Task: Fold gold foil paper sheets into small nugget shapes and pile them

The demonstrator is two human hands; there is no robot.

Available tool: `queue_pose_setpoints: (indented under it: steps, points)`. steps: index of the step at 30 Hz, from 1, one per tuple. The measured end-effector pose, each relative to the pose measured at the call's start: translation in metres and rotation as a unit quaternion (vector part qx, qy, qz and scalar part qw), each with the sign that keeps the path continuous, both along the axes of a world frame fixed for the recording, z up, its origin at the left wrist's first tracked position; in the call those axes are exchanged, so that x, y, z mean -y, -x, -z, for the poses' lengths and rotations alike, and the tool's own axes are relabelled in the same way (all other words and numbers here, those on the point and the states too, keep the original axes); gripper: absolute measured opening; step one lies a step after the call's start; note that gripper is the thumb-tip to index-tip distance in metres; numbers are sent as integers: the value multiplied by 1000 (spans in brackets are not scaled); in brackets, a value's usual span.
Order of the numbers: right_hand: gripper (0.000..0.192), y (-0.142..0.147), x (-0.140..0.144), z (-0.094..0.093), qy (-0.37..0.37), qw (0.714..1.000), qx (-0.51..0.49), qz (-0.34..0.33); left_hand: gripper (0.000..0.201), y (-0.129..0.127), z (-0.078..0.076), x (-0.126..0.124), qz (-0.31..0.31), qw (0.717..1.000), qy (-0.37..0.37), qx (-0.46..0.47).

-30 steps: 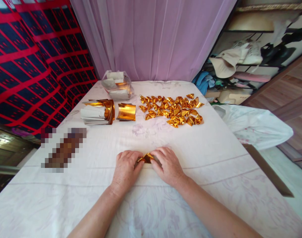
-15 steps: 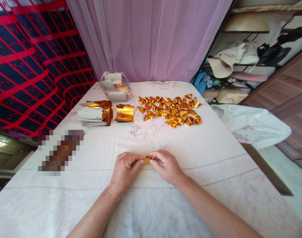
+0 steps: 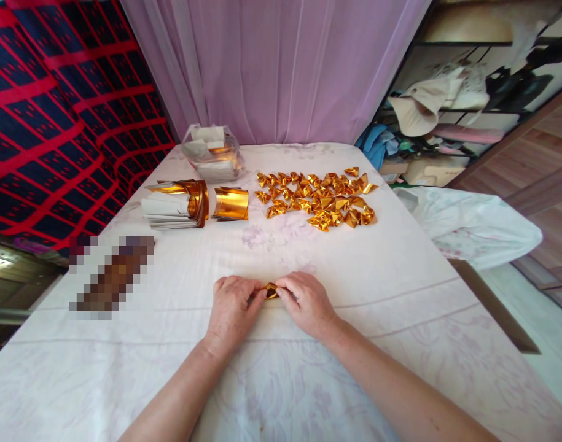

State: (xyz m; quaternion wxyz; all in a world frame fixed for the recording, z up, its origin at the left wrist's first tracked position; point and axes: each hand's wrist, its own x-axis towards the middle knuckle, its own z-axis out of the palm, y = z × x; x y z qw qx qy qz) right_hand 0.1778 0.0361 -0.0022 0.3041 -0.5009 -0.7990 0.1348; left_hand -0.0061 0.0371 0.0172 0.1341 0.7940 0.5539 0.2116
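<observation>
Both the left hand (image 3: pixel 233 309) and right hand (image 3: pixel 306 301) pinch one gold foil piece (image 3: pixel 271 290) between them, many folded pieces (image 3: pixel 318 199) lie finished at far right, and a stack of unfolded foil sheets (image 3: pixel 177 204) remains at far left.

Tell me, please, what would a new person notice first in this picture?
Most striking is the heap of folded gold pieces glittering at the far middle of the white-covered table. Near the front, the left hand and right hand pinch one small gold piece between them. At the far left lies a stack of gold-and-white sheets.
</observation>
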Motion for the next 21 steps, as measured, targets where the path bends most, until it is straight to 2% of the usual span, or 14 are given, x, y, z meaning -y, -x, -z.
queue_pose_setpoints:
  steps: [4, 8, 13, 21]
  points:
    - [8, 5, 0, -1, 5, 999, 27, 34, 12, -2, -3, 2, -11, 997, -26, -69]
    - [6, 7, 0, -1, 9, 998, 42, 50, 15, -5, -5, 2, -16, 995, -33, -96]
    - [6, 8, 0, -3, 21, 998, 41, 52, 10, -4, -4, 1, -12, 995, -25, -93]
    - [11, 1, -1, -2, 31, 997, 67, 14, 10, 1, 3, -3, -5, 999, -1, -42]
